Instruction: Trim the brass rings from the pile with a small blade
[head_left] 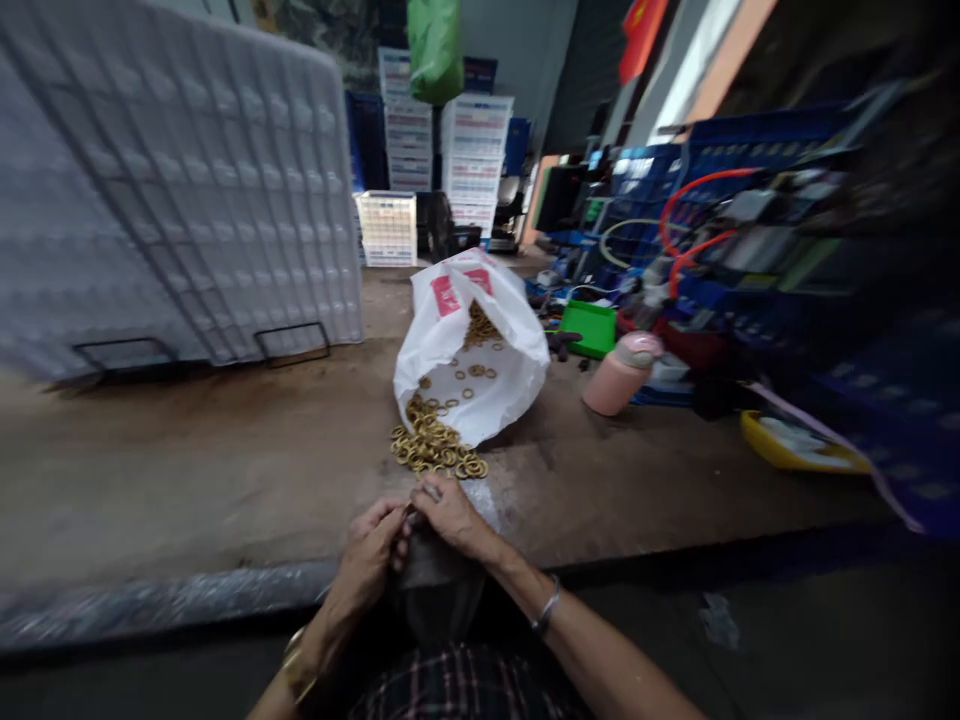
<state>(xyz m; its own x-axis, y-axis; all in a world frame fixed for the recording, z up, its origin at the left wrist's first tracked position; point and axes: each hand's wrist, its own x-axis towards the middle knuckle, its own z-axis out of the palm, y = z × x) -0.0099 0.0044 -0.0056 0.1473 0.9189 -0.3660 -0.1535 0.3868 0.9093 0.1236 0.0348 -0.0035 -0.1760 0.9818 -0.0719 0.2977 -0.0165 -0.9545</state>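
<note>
My left hand (373, 553) and my right hand (450, 512) meet at the near edge of the brown workbench (225, 470), fingers pinched together around something small that I cannot make out. Just beyond them lies a heap of brass rings (435, 445), spilling from the mouth of a white plastic bag (480, 345) that lies on its side with more rings inside. A dark bag or cloth sits under my hands, against my lap. I wear a bracelet on each wrist.
A large white moulded tray panel (187, 190) leans upright at the back left. A pink bottle (622, 372) lies right of the bag, beside a green box (589, 327), a yellow tray (795, 445) and blue crates with hoses. White crates are stacked far back.
</note>
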